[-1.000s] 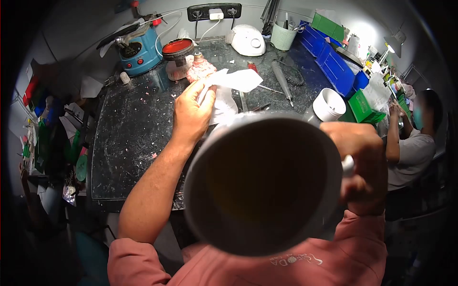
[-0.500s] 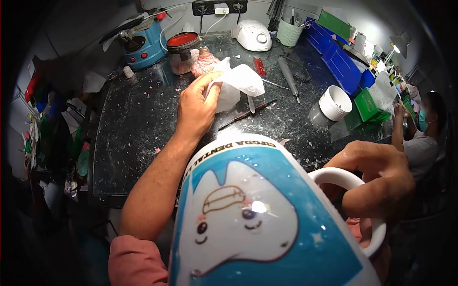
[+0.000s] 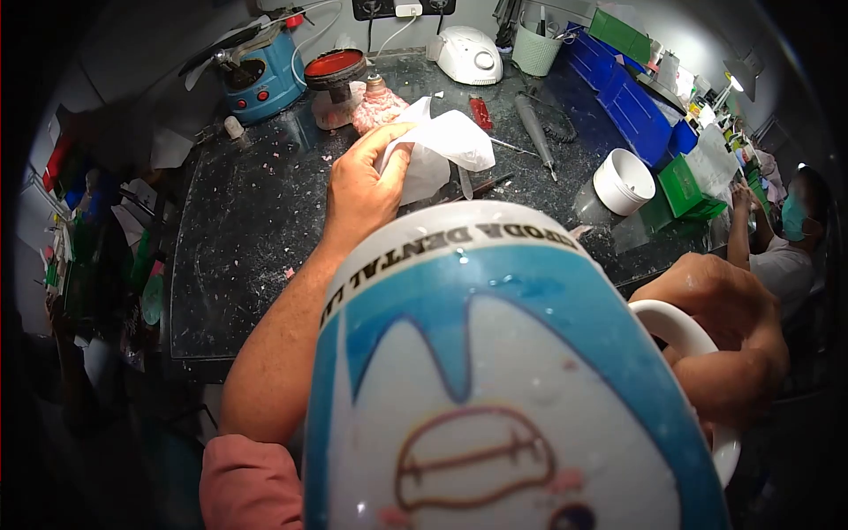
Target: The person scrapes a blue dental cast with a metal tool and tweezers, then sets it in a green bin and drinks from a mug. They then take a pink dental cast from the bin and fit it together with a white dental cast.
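A white mug [image 3: 521, 353] with a blue printed cartoon and black lettering fills the lower middle, tilted and very close to the camera. My right hand [image 3: 720, 327] is closed round its white handle [image 3: 676, 327] at the right. Farther off on the dark bench [image 3: 238, 221], my left hand [image 3: 369, 181] pinches a crumpled sheet of thin white paper [image 3: 450, 141] between thumb and fingers. Just behind that sheet stands a pink-crusted bottle [image 3: 378, 108] with a metal top. The mug hides my left wrist in part and the bench's near side.
A round dish of red material [image 3: 336, 64] and a blue machine [image 3: 265, 84] stand at the back left. A white rounded device [image 3: 468, 57], a grey handpiece [image 3: 535, 132] and a white cup [image 3: 624, 182] are farther right. Blue bins [image 3: 632, 115] line the right edge; a masked person [image 3: 786, 256] sits beyond.
The mug has come up and nearer the camera, covering more of the bench and the dark thin tool. My right hand has shifted slightly right with it. My left hand stays on the paper.
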Demonstrator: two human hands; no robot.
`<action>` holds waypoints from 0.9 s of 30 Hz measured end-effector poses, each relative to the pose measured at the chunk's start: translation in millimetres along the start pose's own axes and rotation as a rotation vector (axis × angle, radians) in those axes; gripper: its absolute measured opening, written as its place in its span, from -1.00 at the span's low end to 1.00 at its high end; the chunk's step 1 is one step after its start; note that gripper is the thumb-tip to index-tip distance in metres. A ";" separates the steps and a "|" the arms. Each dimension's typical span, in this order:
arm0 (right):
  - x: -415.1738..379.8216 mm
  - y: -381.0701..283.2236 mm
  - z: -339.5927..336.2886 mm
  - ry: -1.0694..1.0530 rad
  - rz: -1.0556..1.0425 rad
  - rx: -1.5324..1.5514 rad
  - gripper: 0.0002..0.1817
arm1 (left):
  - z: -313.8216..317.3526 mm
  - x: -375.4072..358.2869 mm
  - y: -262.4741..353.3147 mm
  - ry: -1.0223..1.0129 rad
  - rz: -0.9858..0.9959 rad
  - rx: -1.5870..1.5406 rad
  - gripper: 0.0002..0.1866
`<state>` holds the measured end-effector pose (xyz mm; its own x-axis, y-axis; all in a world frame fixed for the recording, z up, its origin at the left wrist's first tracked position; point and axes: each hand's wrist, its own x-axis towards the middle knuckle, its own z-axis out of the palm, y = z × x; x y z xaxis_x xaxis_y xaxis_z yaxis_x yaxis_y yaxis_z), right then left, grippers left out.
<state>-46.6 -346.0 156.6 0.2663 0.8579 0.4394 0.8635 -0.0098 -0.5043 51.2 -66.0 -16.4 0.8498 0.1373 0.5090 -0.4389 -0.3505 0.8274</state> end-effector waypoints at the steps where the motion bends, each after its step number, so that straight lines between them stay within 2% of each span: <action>1: 0.4 0.6 -0.2 -0.004 -0.001 -0.006 -0.76 | 0.0 0.3 -0.4 0.004 0.003 0.001 -0.73; 11: 6.4 -3.4 -5.1 -0.042 -0.006 -0.016 -0.74 | 3.8 3.5 -12.1 0.057 -0.067 -0.067 -0.77; 21: 9.0 -5.5 -7.4 -0.046 0.002 -0.028 -0.73 | 3.2 5.8 -17.1 0.052 0.001 -0.019 -0.77; 23: 9.3 -5.4 -6.6 -0.043 0.003 -0.031 -0.73 | 2.2 4.7 -8.2 0.043 -0.144 0.006 -0.77; 27: 7.6 -7.2 -4.6 -0.033 0.007 -0.028 -0.72 | 1.3 6.7 -16.4 0.029 -0.101 -0.007 -0.76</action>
<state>-48.7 -341.7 167.0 0.2588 0.8742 0.4108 0.8735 -0.0303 -0.4858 64.5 -60.6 -26.8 0.8809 0.1985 0.4297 -0.3537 -0.3272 0.8763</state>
